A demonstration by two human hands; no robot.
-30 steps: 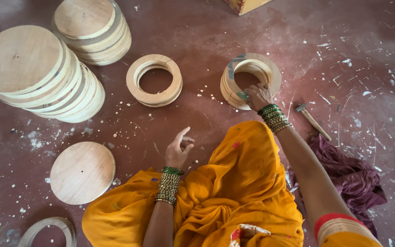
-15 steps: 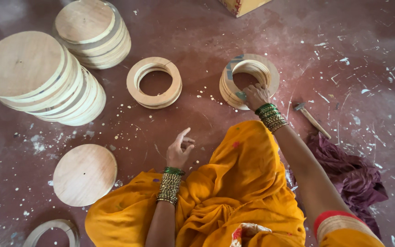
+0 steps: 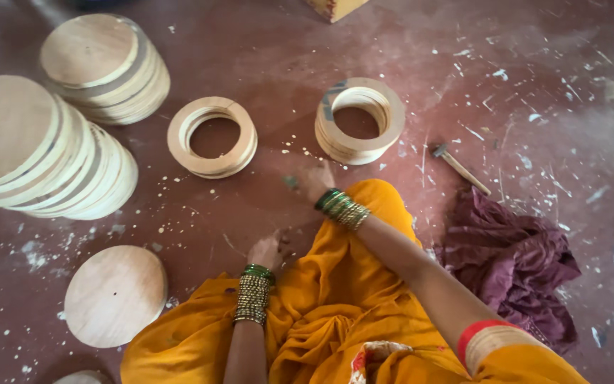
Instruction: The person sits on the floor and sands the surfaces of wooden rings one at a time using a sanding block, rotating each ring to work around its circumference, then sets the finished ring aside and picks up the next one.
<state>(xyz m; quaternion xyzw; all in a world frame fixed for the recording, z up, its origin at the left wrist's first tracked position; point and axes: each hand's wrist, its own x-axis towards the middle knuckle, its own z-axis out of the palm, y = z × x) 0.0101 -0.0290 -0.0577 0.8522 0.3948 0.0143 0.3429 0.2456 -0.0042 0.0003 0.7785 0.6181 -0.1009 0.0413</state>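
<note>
Right hand (image 3: pixel 319 179) is blurred, low over the floor just near of the right stack of wooden rings (image 3: pixel 359 119); its grip cannot be told. Left hand (image 3: pixel 265 251) rests on the floor by the orange cloth (image 3: pixel 321 313), fingers curled, holding nothing visible. Count: two ring stacks, the second (image 3: pixel 212 136) to the left; two leaning stacks of wooden discs (image 3: pixel 44 153) (image 3: pixel 104 65) far left; one single disc (image 3: pixel 115 295) near left. One hammer (image 3: pixel 460 168) right; one maroon cloth (image 3: pixel 516 259) beside it. A box corner (image 3: pixel 335 7) at far edge.
</note>
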